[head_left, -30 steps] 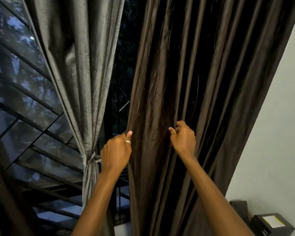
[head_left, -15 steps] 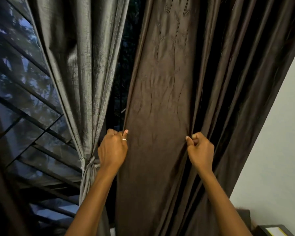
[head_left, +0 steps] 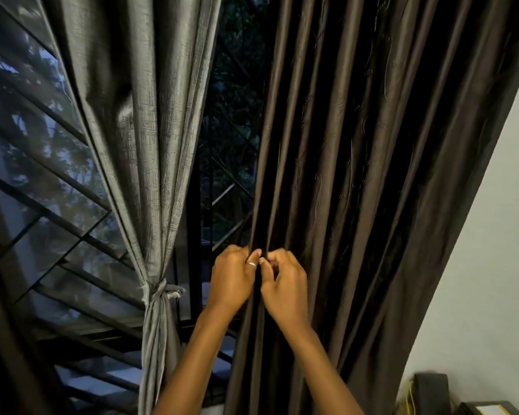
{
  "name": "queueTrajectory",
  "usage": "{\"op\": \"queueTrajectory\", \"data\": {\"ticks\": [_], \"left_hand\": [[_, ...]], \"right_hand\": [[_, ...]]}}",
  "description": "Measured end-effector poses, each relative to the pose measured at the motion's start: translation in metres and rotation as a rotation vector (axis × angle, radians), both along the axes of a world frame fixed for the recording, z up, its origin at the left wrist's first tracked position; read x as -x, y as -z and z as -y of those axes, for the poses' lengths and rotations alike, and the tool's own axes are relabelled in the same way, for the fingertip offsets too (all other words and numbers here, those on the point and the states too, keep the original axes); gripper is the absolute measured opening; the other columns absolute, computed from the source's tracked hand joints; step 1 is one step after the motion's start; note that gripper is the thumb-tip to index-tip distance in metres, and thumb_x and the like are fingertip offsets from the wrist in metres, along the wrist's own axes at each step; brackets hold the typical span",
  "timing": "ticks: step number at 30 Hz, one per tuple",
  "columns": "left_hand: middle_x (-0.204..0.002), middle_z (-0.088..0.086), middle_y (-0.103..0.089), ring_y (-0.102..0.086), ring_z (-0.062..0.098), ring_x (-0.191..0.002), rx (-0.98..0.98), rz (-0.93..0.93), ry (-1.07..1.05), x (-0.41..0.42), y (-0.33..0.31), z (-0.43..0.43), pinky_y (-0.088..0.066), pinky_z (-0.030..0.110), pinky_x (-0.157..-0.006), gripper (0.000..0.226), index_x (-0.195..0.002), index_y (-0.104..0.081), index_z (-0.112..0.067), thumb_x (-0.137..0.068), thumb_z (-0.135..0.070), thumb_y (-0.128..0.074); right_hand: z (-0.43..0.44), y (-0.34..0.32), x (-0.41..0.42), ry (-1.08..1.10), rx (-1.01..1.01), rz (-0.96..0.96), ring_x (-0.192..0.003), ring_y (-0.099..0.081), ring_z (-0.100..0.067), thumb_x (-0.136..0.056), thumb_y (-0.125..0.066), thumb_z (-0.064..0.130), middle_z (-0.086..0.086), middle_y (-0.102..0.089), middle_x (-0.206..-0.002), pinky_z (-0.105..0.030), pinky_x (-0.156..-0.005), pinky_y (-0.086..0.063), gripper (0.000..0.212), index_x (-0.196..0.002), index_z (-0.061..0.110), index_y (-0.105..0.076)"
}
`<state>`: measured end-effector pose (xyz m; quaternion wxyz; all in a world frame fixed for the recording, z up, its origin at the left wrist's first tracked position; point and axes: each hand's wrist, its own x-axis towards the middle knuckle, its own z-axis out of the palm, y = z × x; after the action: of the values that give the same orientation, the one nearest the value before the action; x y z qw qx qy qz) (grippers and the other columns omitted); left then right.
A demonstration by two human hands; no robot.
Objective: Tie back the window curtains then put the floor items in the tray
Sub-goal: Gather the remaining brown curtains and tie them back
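- Brown curtain point(head_left: 357, 175): it hangs untied on the right side of the window, falling in long vertical folds, with its left edge gathered into a narrow bunch at hand height.
- The left hand point(head_left: 232, 280) is clamped on that gathered edge from the left, fingers curled round the fabric; a ring point(head_left: 251, 264) shows on one finger.
- The right hand point(head_left: 285, 286) pinches the same bunch from the right, fingers curled into the folds. Its thumb tip is just beside the left hand's, the two hands close together.
- The grey curtain point(head_left: 150, 115) hangs to the left, drawn in and bound at its waist by a knotted fabric tie point(head_left: 158, 292).
- Between the two curtains a dark gap shows the window grille point(head_left: 57, 211), which also runs behind the grey curtain.
- A pale wall point(head_left: 486, 235) stands to the right of the brown curtain, with a dark box point(head_left: 430, 390) at its foot in the lower right corner.
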<state>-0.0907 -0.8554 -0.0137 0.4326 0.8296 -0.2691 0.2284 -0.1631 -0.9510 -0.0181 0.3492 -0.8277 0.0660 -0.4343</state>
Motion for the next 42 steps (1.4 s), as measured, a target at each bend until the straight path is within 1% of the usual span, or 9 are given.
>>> {"op": "queueTrajectory", "data": {"ticks": [4,9,12,17,22,29,33,36,42], "left_hand": [[-0.08,-0.008,-0.07,-0.068,0.008,-0.075,0.197,-0.107,0.14,0.0,0.0,-0.006,-0.052,0.022,-0.065,0.01,-0.101,-0.073,-0.027,-0.097,-0.024,-0.064],[-0.086,-0.015,-0.076,-0.073,0.003,-0.082,0.347,-0.208,0.267,0.005,0.006,-0.007,-0.062,0.026,-0.071,0.026,-0.122,-0.07,-0.03,-0.097,-0.025,-0.064],[-0.08,-0.01,-0.076,-0.073,0.009,-0.076,0.305,-0.229,0.274,0.011,-0.002,-0.008,-0.064,0.039,-0.069,0.024,-0.102,-0.076,-0.031,-0.096,-0.045,-0.057],[-0.046,-0.001,-0.055,-0.053,0.011,-0.042,-0.052,-0.064,-0.019,0.026,-0.031,-0.001,-0.042,0.029,-0.042,0.066,-0.054,-0.053,-0.016,-0.087,-0.074,-0.05],[-0.054,-0.008,-0.052,-0.049,0.012,-0.051,-0.147,-0.019,-0.243,0.04,-0.039,0.015,-0.031,0.026,-0.046,0.044,-0.06,-0.058,-0.021,-0.096,-0.044,-0.051],[-0.056,-0.005,-0.056,-0.057,0.017,-0.055,-0.127,-0.008,-0.201,0.04,-0.037,0.023,-0.035,0.027,-0.049,0.042,-0.062,-0.061,-0.021,-0.099,-0.037,-0.049],[-0.053,-0.005,-0.051,-0.049,0.017,-0.051,-0.103,-0.005,-0.211,0.032,-0.034,0.018,-0.028,0.026,-0.045,0.042,-0.062,-0.061,-0.02,-0.099,-0.036,-0.05],[-0.049,-0.002,-0.048,-0.049,0.018,-0.047,-0.087,0.005,-0.189,0.024,-0.033,0.012,-0.026,0.026,-0.045,0.049,-0.053,-0.049,-0.019,-0.099,-0.034,-0.051],[-0.046,-0.001,-0.047,-0.049,0.019,-0.044,-0.065,0.003,-0.17,0.014,-0.033,0.003,-0.031,0.026,-0.044,0.052,-0.05,-0.044,-0.017,-0.099,-0.033,-0.053]], "right_hand": [[-0.001,0.003,0.0,-0.037,-0.014,0.01,-0.069,-0.055,-0.01,-0.099,-0.06,0.019,0.006,-0.057,-0.083,-0.032,-0.061,-0.047,0.012,-0.089,0.014,-0.062],[-0.003,0.005,0.001,-0.025,-0.01,0.027,-0.072,-0.056,-0.01,-0.1,-0.059,0.017,0.004,-0.057,-0.085,-0.034,-0.063,-0.048,0.012,-0.088,0.013,-0.061],[-0.001,0.007,0.002,0.0,0.019,0.034,-0.07,-0.053,-0.009,-0.1,-0.057,0.016,0.005,-0.054,-0.085,-0.031,-0.06,-0.046,0.013,-0.088,0.014,-0.06],[-0.001,0.01,-0.001,0.024,0.012,0.029,-0.064,-0.053,-0.013,-0.101,-0.053,0.015,0.001,-0.055,-0.08,-0.039,-0.055,-0.047,0.015,-0.091,0.009,-0.062],[0.001,0.014,-0.002,0.014,-0.021,0.049,-0.061,-0.053,-0.011,-0.102,-0.056,0.016,0.004,-0.054,-0.076,-0.042,-0.054,-0.048,0.02,-0.083,0.012,-0.061],[0.01,0.009,0.001,0.027,0.023,0.03,-0.062,-0.052,-0.011,-0.102,-0.056,0.018,0.005,-0.054,-0.077,-0.04,-0.053,-0.047,0.023,-0.08,0.013,-0.059],[0.021,0.001,0.011,0.001,0.108,-0.051,-0.082,-0.061,-0.005,-0.101,-0.055,0.023,0.01,-0.061,-0.097,-0.026,-0.065,-0.051,0.011,-0.102,0.023,-0.066],[0.039,-0.009,0.016,0.267,0.012,0.107,-0.096,-0.064,-0.01,-0.097,-0.06,0.022,0.005,-0.062,-0.11,-0.021,-0.075,-0.048,0.018,-0.114,0.02,-0.064],[0.079,-0.036,0.005,0.393,-0.031,-0.101,-0.112,-0.06,-0.017,-0.092,-0.069,0.043,0.0,-0.059,-0.125,-0.038,-0.082,-0.058,0.052,-0.132,0.017,-0.052]]}}
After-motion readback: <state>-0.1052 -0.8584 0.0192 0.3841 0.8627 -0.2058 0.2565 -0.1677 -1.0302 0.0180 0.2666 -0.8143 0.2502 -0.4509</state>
